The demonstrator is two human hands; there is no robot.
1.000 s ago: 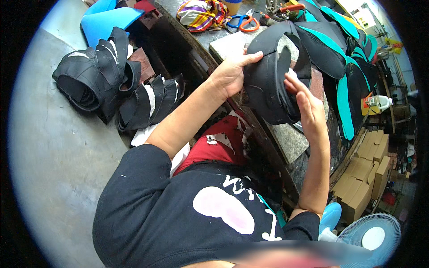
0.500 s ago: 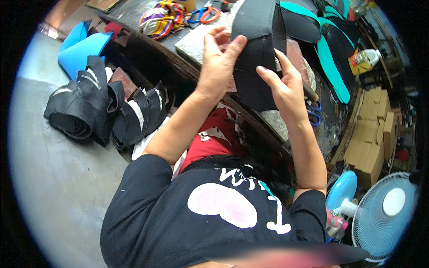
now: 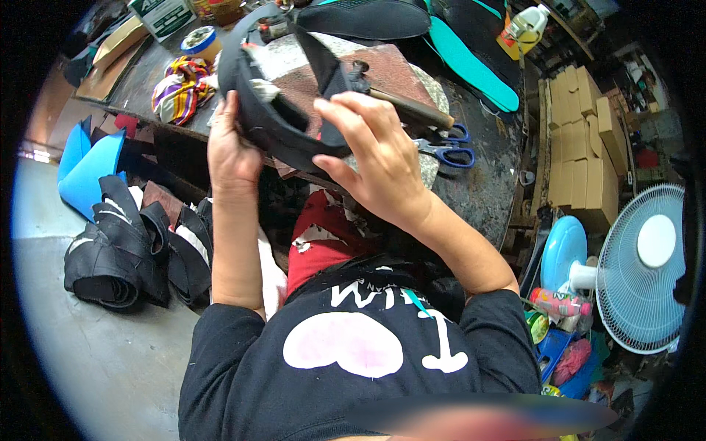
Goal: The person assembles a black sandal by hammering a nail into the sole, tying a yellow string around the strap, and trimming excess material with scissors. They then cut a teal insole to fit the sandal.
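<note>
A black curved piece (image 3: 283,140), seemingly a shoe upper in stitched padded fabric, is bent into an open loop above the bench edge. My left hand (image 3: 234,158) closes on its left side, thumb up and the other fingers mostly hidden behind it. At its right end is my right hand (image 3: 382,158), with index finger and thumb spread apart against the fabric; a grip there is not visible. Something whitish shows inside the loop. Beneath it lie a reddish-brown pad (image 3: 393,70) and a wooden-handled tool (image 3: 412,109), perhaps a hammer, its head partly covered.
Blue-handled scissors (image 3: 452,151) lie right of the tool. Black and turquoise sole-shaped pieces (image 3: 478,70) cover the far right. A striped cloth bundle (image 3: 180,92) and a tub (image 3: 200,44) stand left. Rolled black material (image 3: 118,257), cardboard boxes (image 3: 581,147) and a fan (image 3: 640,268) flank me.
The black piece has gone from hanging nearly flat to a curled loop, further left. My right hand has turned across its right end. The view has shifted too.
</note>
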